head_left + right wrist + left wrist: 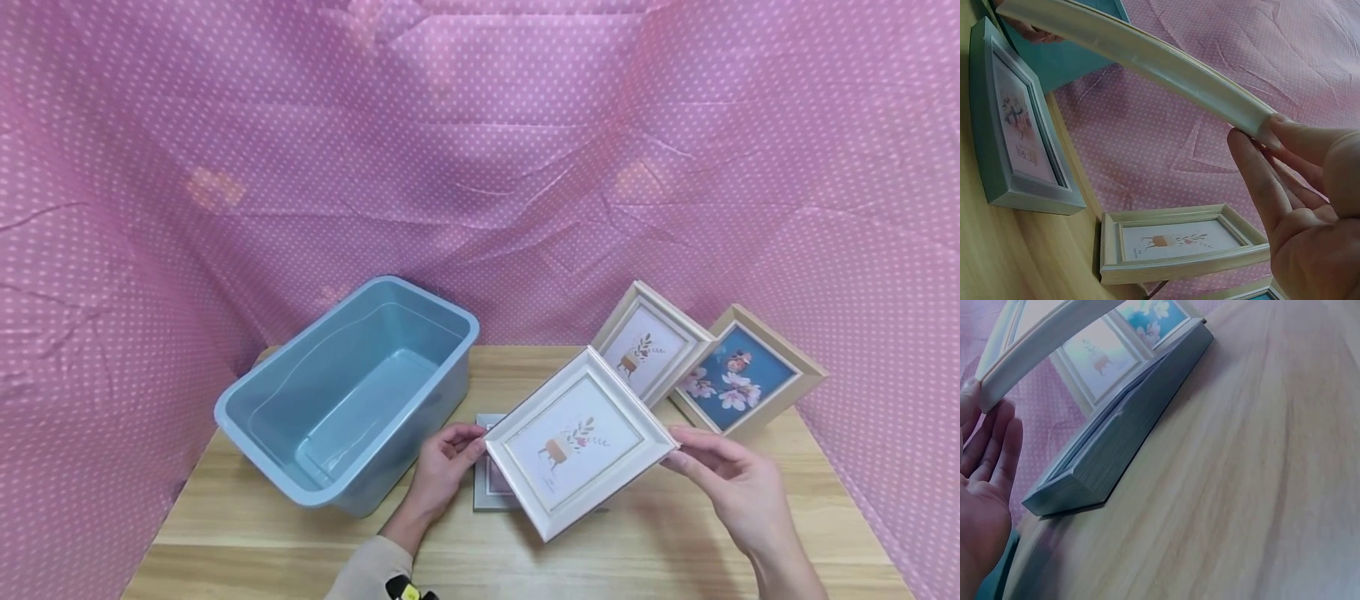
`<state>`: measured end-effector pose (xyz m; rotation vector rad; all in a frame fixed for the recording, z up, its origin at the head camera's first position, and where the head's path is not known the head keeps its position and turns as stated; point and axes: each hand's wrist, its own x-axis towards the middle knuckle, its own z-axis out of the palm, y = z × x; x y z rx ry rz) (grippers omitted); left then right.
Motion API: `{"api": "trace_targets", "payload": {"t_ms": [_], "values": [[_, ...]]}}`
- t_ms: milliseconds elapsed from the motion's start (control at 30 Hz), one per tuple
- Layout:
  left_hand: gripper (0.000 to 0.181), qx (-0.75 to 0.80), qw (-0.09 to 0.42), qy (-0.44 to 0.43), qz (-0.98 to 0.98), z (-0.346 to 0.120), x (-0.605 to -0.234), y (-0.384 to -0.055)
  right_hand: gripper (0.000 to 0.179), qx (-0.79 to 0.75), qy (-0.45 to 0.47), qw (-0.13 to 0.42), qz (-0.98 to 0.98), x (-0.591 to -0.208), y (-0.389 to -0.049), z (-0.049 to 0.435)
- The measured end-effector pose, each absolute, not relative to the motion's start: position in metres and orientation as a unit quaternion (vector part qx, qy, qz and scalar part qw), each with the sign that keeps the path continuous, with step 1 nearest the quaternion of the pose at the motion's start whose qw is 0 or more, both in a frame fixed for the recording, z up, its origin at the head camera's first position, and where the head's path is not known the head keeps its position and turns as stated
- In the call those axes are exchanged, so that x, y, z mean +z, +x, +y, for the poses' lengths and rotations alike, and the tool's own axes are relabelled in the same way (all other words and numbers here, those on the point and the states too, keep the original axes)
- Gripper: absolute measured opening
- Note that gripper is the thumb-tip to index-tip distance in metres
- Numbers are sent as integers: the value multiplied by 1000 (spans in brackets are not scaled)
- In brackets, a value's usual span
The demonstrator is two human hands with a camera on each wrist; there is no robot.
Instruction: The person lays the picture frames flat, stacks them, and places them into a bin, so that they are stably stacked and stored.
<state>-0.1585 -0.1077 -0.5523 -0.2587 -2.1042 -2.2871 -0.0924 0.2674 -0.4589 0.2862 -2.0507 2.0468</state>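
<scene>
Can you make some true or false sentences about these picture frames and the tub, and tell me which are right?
1. The left hand and right hand both hold the white frame. True.
2. The blue tub is on the person's right side. False: the blue tub is on the left side.
3. The flower frame has a picture with a blue background. True.
4. The gray frame stands upright. False: the gray frame lies flat on the table.
5. The pink cloth has stripes. False: the pink cloth has white dots.

left grip [444, 470]: pinching, raised | right grip [742, 492]: pinching, raised | exact finger curl: unclear
</scene>
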Motion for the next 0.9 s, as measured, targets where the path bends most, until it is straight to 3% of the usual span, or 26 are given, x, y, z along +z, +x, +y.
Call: {"api": "trace_targets", "payload": {"t_ms": [200,467,900], "values": [[29,-769,25,-51,-637,-102,-552,-161,33,710,143,113,-680,-466,-91,269],[30,-790,47,0,-612,-96,-548,-163,37,697,102,84,-705,-471,-87,267],[26,-767,75,84,-631,-86,-540,-167,26,603,105,147,-777,-481,-83,258]]}}
